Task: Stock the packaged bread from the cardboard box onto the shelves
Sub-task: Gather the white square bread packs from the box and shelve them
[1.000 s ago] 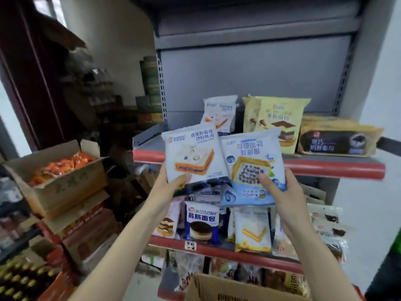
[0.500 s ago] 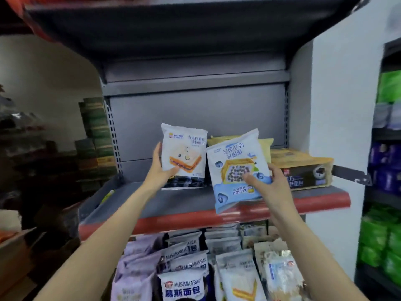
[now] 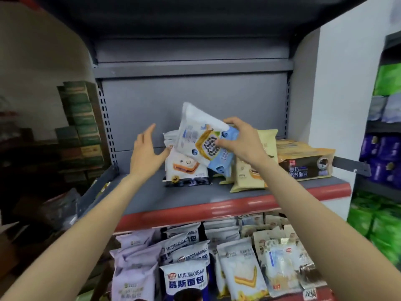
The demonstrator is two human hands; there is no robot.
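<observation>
Right hand (image 3: 240, 146) pinches blue bread pack (image 3: 204, 137) (tilted) — left hand (image 3: 145, 153) fingers spread.

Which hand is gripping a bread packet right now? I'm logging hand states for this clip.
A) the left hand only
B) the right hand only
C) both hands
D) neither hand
B: the right hand pinches the tilted blue-and-white packet above the shelf, while the left hand is spread open beside the white sandwich packet, holding nothing.
</observation>
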